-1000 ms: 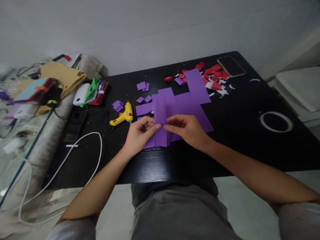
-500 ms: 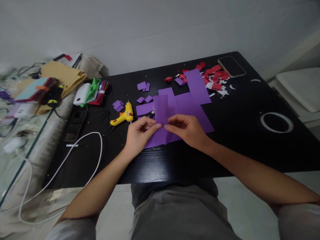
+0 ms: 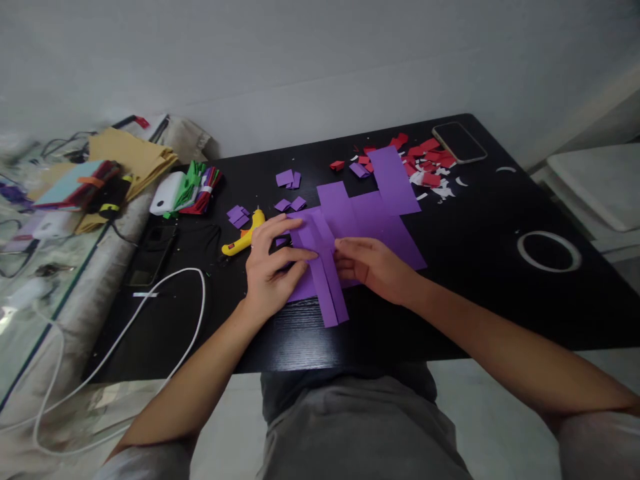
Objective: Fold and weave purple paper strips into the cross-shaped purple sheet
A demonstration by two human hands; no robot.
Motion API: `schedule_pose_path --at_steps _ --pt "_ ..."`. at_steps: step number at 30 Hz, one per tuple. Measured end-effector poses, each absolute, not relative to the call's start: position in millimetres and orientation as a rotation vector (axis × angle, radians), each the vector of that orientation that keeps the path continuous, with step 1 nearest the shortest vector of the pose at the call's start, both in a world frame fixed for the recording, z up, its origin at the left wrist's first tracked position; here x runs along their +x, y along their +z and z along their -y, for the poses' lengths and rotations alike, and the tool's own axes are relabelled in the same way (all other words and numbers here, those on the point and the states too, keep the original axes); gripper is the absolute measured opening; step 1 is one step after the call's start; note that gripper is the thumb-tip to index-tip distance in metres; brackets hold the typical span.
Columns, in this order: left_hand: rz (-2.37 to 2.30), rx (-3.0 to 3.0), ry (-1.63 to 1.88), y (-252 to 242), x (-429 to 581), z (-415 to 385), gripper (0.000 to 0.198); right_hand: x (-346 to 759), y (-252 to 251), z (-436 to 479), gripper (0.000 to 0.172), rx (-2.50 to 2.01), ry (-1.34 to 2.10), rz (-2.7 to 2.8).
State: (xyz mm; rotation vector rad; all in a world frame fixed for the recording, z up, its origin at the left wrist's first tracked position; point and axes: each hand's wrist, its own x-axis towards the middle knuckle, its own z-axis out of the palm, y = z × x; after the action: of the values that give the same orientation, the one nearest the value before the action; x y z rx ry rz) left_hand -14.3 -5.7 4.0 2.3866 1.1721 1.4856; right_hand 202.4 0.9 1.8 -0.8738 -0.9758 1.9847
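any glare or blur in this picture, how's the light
Head view: pale glare on the black table below the folded purple paper; head view: the white object at far left looks blurred; head view: dim light, though the left hand reads clearly.

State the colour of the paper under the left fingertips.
The paper is purple, in the head view.

My left hand point(image 3: 267, 273) points spread fingers point(image 3: 295, 255) toward my curled right hand point(image 3: 373, 267) just beside them, both forearms point(image 3: 200, 377) slanting back.

Left hand point(image 3: 267, 273) partly hides yellow glue gun point(image 3: 243, 241).
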Motion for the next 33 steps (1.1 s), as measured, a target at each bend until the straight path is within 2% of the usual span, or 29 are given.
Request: schedule_pose_path --at_steps 4,8,14,21,27,33 --pt "-1.243 2.362 1.481 3 -12 9 0.007 201 -1 3 0.033 -0.904 1.860 1.023" --pt "-1.210 1.962 1.612 -1 -7 11 0.025 200 -2 6 0.031 -0.990 1.652 1.071" --pt "-1.045 1.509 1.144 -5 3 12 0.021 199 -2 7 0.027 -0.968 1.600 1.153" --pt "-1.026 1.443 0.894 -2 1 15 0.022 203 3 3 0.035 -0.878 1.714 1.128" --pt "-0.867 1.302 0.855 -1 5 15 0.029 203 3 2 0.030 -0.960 1.640 1.100" --pt "-0.972 1.262 0.790 -1 5 15 0.029 203 2 2 0.027 -1.004 1.598 1.088"
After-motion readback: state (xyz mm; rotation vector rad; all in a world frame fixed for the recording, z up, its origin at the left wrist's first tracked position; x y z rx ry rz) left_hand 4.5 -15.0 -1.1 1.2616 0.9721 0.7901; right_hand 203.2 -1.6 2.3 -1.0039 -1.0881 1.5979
